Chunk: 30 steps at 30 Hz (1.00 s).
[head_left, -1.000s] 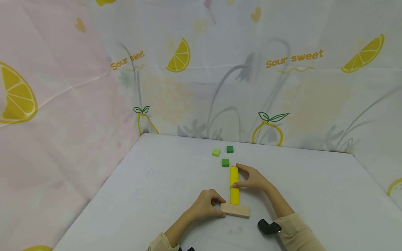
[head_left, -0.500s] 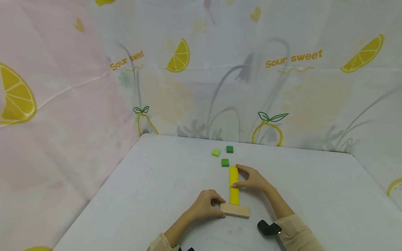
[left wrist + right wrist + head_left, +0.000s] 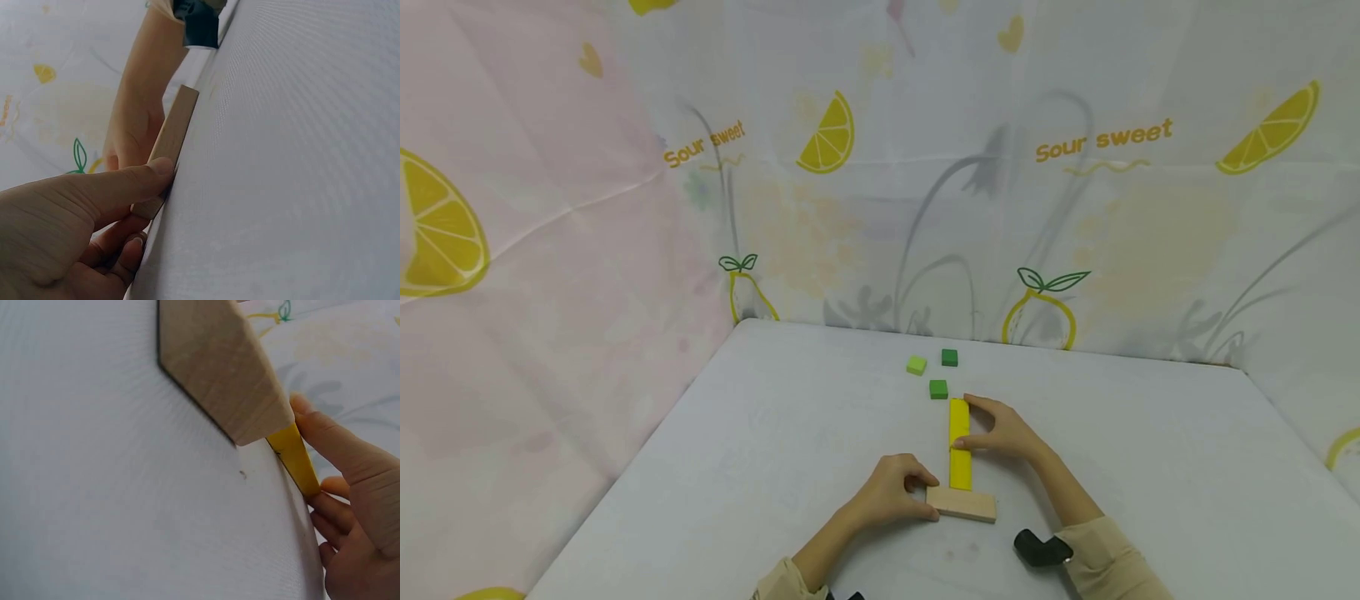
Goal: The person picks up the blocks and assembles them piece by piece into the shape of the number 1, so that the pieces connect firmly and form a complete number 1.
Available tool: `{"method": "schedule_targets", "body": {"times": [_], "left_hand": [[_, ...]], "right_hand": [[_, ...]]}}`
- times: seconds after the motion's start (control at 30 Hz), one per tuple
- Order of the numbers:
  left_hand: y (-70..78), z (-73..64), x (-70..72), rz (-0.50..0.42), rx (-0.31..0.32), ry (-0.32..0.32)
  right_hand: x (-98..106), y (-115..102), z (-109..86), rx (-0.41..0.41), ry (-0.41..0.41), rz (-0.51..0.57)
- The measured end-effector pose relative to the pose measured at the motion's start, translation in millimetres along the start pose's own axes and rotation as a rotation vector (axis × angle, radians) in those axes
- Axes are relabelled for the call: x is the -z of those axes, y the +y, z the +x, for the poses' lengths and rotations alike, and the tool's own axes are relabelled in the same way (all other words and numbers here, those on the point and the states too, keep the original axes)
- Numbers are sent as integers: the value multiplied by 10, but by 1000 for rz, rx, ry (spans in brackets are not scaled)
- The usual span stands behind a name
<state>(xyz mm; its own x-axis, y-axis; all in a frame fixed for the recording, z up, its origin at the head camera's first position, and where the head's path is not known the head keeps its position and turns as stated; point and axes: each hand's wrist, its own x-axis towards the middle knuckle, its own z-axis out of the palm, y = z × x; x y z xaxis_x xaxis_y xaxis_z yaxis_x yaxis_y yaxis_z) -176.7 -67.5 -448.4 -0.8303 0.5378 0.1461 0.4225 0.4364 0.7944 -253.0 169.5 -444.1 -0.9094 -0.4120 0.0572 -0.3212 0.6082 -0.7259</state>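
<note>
A plain wooden block [image 3: 966,504] lies crosswise on the white table, and my left hand [image 3: 886,492] pinches its left end between thumb and fingers. Beyond it runs a yellow strip [image 3: 959,471], apparently two yellow blocks end to end, its near end against or very close to the wooden block. My right hand [image 3: 1006,431] grips the far part of the strip from the right, thumb near its middle and a finger at its far end. In the right wrist view the wooden block [image 3: 219,369] hides part of the yellow strip [image 3: 300,464].
Three small green blocks stand past the strip: a light one [image 3: 916,365], a dark one [image 3: 950,357] and a mid-green one [image 3: 938,389]. A printed cloth [image 3: 880,208] hangs behind the table [image 3: 790,408]. A black device [image 3: 1042,548] sits at the right wrist.
</note>
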Motion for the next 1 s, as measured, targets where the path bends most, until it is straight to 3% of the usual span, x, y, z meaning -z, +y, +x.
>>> {"method": "schedule_targets", "body": {"times": [0.2,0.5,1.0], "left_hand": [[9,5,6,2,4,-6],[15,1,6,3,2,-2],[2,-1,-1,-4,-6,-2]], "right_hand": [[-5,-7,-5,26,11,-16],[-65,-77,43,80,12,-158],[-120,-158,47,27,29,-269]]}}
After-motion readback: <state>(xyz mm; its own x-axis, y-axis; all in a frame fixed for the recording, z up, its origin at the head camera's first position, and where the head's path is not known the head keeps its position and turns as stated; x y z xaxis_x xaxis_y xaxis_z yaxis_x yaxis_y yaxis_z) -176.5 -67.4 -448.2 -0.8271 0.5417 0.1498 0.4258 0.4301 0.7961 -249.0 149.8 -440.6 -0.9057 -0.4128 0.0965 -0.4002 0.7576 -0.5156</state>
